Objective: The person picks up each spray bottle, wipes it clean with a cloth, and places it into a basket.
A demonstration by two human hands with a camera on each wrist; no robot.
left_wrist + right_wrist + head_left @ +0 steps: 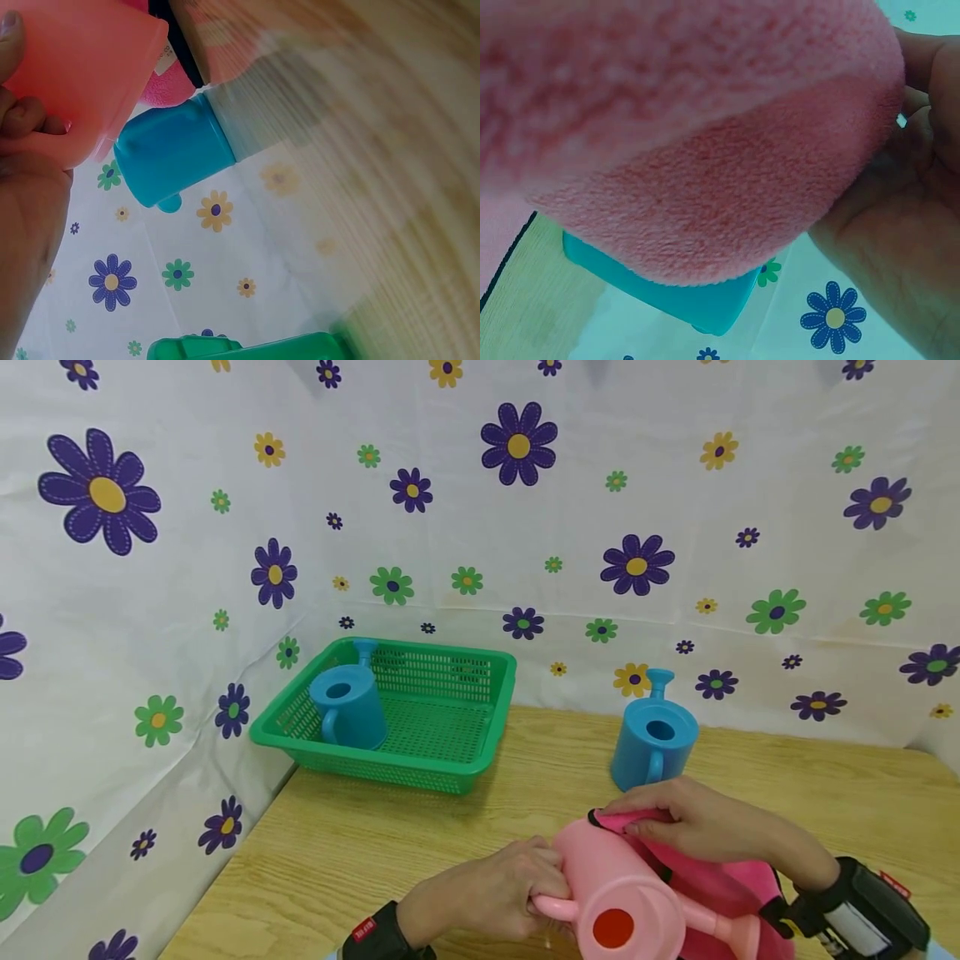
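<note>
My left hand [517,885] grips the handle of a pink watering can [611,868], which is tipped on its side with its round top opening toward me and its spout to the right. My right hand [675,818] holds a bright pink cloth [705,868] with dark edging against the can's side near its base. The rest of the cloth hangs below that hand, behind the spout. In the right wrist view the fuzzy cloth [727,180] fills much of the picture. The left wrist view shows the left fingers [26,116] curled round the handle.
A blue watering can [652,743] stands upright on the wooden table [360,827], just beyond my right hand. Further left, a green basket [390,768] holds another blue watering can [352,710]. A white flowered sheet [450,510] hangs behind and along the left side.
</note>
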